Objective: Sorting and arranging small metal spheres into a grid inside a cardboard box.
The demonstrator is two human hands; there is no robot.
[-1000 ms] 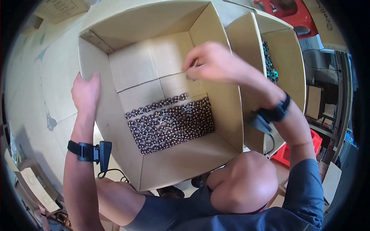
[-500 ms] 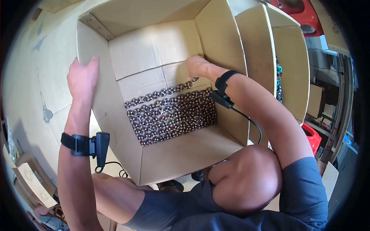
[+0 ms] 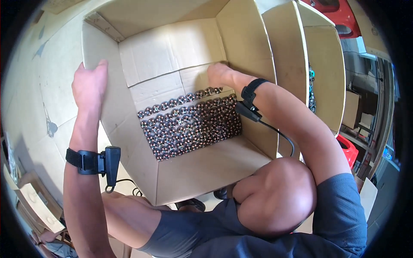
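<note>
A large open cardboard box (image 3: 198, 176) stands tilted in front of me. Its left wall is gripped near the upper edge by my left hand (image 3: 89, 86), closed over the cardboard. Inside lie rows of small shiny dark metallic balls (image 3: 193, 124), packed close together, with one looser row (image 3: 180, 101) lying slightly apart above them. My right hand (image 3: 219, 75) is down in the box by the right end of that row, close to the right wall. It looks closed, but its fingertips and anything in them are hidden behind the hand.
Right of the box stands another open cardboard box (image 3: 322, 77) with shiny green balls (image 3: 312, 81) partly showing. A red plastic stool (image 3: 331, 13) is at the far right, with another red piece (image 3: 347, 150) below. Cardboard pieces (image 3: 41, 202) lie at lower left.
The right end of the looser row now lies straighter near my right hand, which has barely moved. My left hand and the box's left wall have shifted slightly left and up.
</note>
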